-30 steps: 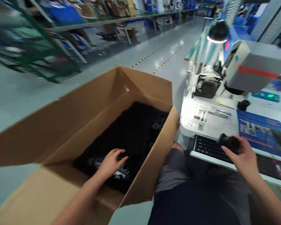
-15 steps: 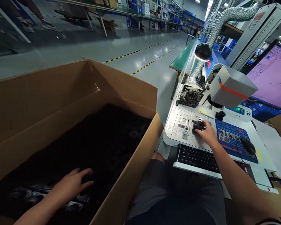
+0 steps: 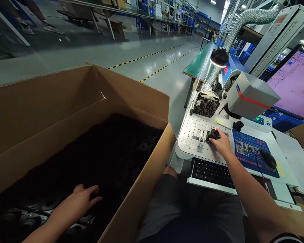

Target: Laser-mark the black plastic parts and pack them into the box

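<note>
Perforated tabletop (image 3: 185, 142), metal fixture (image 3: 201, 138) beside held black part (image 3: 213, 134), fan (image 3: 206, 107) behind.

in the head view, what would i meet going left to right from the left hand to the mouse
Left hand → metal bracket → black piece → right hand gripping that piece → second black piece → mouse.

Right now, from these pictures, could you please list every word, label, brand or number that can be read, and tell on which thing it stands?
No text can be read with certainty.
Mouse pad: heading and smaller lines, too blurred.
Keyboard: key letters too small.
Monitor: screen text too small.
Column: label too small.
Grey housing: small blue label, unreadable.
Blue box: red marking, unreadable.
Right-hand carton: white label, too small.
</note>
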